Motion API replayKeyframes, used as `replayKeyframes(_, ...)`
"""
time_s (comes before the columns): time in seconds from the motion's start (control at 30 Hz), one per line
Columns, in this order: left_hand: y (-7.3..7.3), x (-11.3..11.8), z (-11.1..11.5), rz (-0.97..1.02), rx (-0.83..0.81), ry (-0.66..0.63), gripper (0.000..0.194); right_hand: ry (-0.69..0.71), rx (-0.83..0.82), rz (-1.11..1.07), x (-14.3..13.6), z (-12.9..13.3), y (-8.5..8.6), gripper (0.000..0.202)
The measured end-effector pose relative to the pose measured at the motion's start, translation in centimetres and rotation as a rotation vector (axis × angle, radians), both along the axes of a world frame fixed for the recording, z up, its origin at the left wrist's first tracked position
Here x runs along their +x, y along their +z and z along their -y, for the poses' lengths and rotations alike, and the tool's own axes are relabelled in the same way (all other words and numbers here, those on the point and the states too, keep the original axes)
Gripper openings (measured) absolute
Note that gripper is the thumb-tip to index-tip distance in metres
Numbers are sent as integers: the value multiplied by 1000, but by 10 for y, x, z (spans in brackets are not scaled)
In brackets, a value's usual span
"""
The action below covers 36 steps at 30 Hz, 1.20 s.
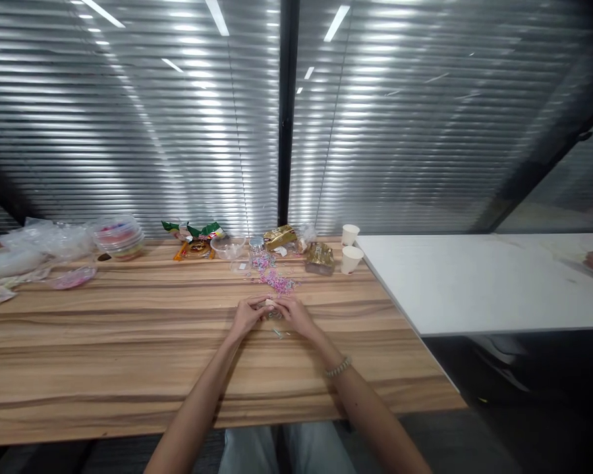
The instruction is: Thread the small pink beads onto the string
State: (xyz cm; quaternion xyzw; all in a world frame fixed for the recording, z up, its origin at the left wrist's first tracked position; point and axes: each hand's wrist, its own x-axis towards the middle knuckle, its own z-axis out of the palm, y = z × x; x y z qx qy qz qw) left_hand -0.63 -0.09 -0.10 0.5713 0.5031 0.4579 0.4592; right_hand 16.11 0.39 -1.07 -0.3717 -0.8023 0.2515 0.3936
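While our left hand (248, 316) and right hand (292, 313) meet over the wood-grained table (128, 355), our fingertips pinch a small pale object (270, 303) between them, too small to identify. Just beyond it lies a loose pile of tiny pink and purple beads (278, 282). We see two white paper cups (350, 259) farther off to the right, near a gold foil packet (320, 253).

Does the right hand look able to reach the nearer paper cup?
Probably yes: bare tabletop lies between the right hand and the nearer paper cup, though the hand seems busy at a small pale item.
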Motion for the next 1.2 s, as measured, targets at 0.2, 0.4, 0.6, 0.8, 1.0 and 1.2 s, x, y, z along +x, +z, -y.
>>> replayKeyframes(0.2,5,2,2,-36,11,-41,32,-111,-58,-76,-3,2,3,28)
replayKeyframes(0.4,22,9,11,-101,196,-127,24,-202,-204,-264,-2,-4,0,40)
replayKeyframes(0.6,30,12,17,-35,292,-152,17,-125,-343,-412,-3,-8,-5,45)
replayKeyframes(0.8,25,11,14,69,114,-177,27,-127,-309,-385,-6,-5,-2,46)
replayKeyframes(1.0,15,8,6,271,-148,-148,31,-135,-152,-268,-10,6,7,38)
replayKeyframes(1.2,15,4,4,467,-347,-141,25,15,-16,-103,-7,9,5,25)
